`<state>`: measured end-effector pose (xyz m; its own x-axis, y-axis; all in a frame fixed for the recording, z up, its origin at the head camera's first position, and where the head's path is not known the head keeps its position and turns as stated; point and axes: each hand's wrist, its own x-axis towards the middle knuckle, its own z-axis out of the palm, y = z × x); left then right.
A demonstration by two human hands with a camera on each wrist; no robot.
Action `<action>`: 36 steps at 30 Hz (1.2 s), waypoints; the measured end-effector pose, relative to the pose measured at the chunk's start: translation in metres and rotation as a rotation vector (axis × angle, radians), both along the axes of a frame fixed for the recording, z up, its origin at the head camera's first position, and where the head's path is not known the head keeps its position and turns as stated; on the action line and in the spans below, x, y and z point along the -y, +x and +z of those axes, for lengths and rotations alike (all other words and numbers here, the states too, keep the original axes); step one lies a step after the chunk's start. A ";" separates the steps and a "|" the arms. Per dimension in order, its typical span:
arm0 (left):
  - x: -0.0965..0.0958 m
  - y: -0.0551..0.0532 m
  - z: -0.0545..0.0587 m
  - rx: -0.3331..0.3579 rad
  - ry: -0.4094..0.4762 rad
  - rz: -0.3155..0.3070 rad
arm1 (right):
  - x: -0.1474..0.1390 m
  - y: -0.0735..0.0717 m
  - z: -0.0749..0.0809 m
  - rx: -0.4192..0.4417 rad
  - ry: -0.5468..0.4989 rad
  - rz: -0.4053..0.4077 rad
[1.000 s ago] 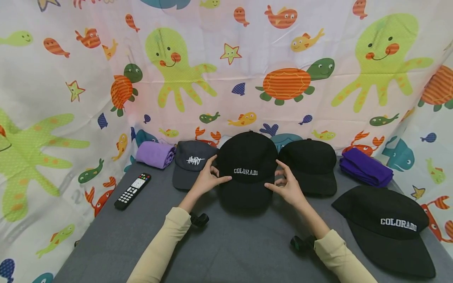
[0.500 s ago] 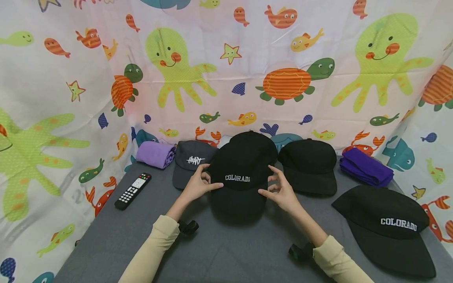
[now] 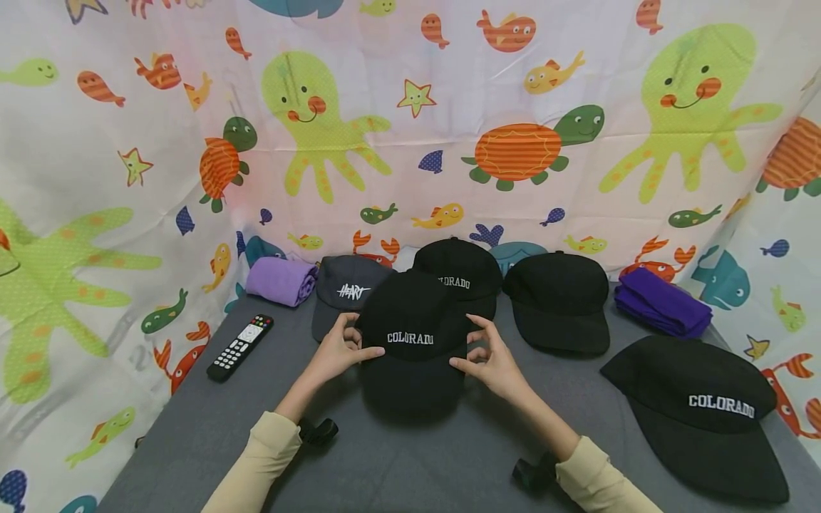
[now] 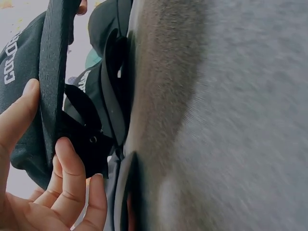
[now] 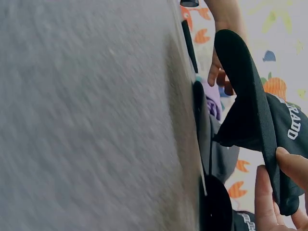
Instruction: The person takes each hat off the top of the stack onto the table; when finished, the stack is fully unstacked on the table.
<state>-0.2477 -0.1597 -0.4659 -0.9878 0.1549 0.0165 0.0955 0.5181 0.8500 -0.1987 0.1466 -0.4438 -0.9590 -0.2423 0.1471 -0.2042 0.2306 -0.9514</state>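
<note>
Between both hands a black baseball cap [image 3: 410, 385] with white COLORADO lettering is held up, its brim toward me. The left hand [image 3: 335, 350] pinches its left side, thumb on the front and fingers behind. On the opposite side the right hand [image 3: 494, 362] pinches it likewise. In the left wrist view the cap's brim [image 4: 54, 72] stands off the grey surface, and its back strap hangs behind. The right wrist view also has the brim [image 5: 248, 91] raised above the surface. Behind the held cap sits another black COLORADO cap [image 3: 463, 265], partly hidden.
A dark grey HEART cap [image 3: 349, 281] and a plain black cap [image 3: 556, 299] stand at the back. Beside them lie a lilac cloth [image 3: 282, 281] and a purple cloth [image 3: 663, 302]. A remote control [image 3: 240, 348] is at left, a further COLORADO cap [image 3: 712, 413] at right.
Both hands have brought the cap toward me and slightly left, away from the back row. The COLORADO cap behind it has come into view.
</note>
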 end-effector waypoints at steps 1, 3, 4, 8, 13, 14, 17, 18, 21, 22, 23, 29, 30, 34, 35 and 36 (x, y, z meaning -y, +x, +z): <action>0.002 0.002 0.000 0.010 -0.002 0.001 | 0.002 0.001 -0.001 0.003 0.002 0.000; 0.008 0.005 -0.001 0.024 -0.005 0.001 | 0.006 0.004 -0.004 0.015 -0.003 0.009; 0.010 0.006 -0.001 0.029 -0.001 -0.001 | 0.008 0.005 -0.004 0.024 -0.010 0.015; 0.022 0.011 0.000 0.056 0.015 -0.008 | 0.016 0.011 -0.006 0.045 -0.025 0.036; 0.034 0.020 0.003 0.109 0.028 -0.018 | 0.026 0.018 -0.005 0.061 -0.043 0.052; 0.036 0.021 0.003 0.117 0.029 -0.020 | 0.028 0.019 -0.005 0.067 -0.047 0.053; 0.042 0.026 0.004 0.129 0.026 -0.030 | 0.033 0.023 -0.006 0.092 -0.063 0.056; 0.044 0.028 0.004 0.130 0.027 -0.034 | 0.035 0.024 -0.006 0.101 -0.069 0.056; 0.050 0.032 0.005 0.136 0.039 -0.047 | 0.040 0.026 -0.006 0.136 -0.080 0.063; 0.052 0.034 0.005 0.138 0.044 -0.052 | 0.043 0.027 -0.007 0.144 -0.083 0.067; 0.055 0.035 0.005 0.145 0.051 -0.052 | 0.045 0.028 -0.007 0.150 -0.088 0.074; 0.068 0.049 0.009 0.175 0.041 -0.053 | 0.056 0.036 -0.007 0.165 -0.103 0.120; 0.071 0.052 0.010 0.177 0.032 -0.053 | 0.058 0.038 -0.006 0.170 -0.105 0.127; 0.084 0.062 0.011 0.202 0.005 -0.050 | 0.066 0.043 -0.010 0.177 -0.115 0.175; 0.088 0.064 0.012 0.212 0.002 -0.053 | 0.067 0.043 -0.013 0.172 -0.114 0.191; 0.092 0.067 0.012 0.223 -0.002 -0.056 | 0.069 0.044 -0.017 0.165 -0.112 0.209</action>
